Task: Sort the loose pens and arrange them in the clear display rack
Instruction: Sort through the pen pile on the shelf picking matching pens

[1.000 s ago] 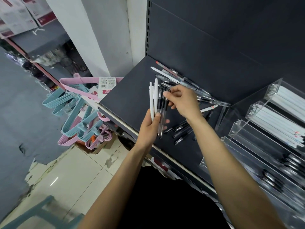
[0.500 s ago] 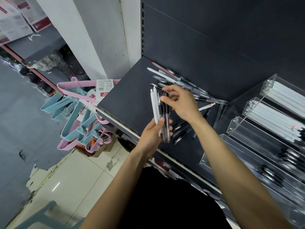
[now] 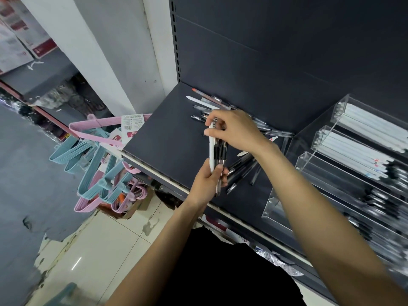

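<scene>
Left hand grips the pen bundle left of the clear rack, right hand pinching its top; light, stiff, probably slippery, so hold mid-barrel.

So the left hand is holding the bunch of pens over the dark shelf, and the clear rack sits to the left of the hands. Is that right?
Not quite. The head view shows the clear display rack to the right of the hands, not the left. The rest holds: the left hand grips the bunch of pens over the dark shelf, with the right hand at the bunch's top.
</scene>
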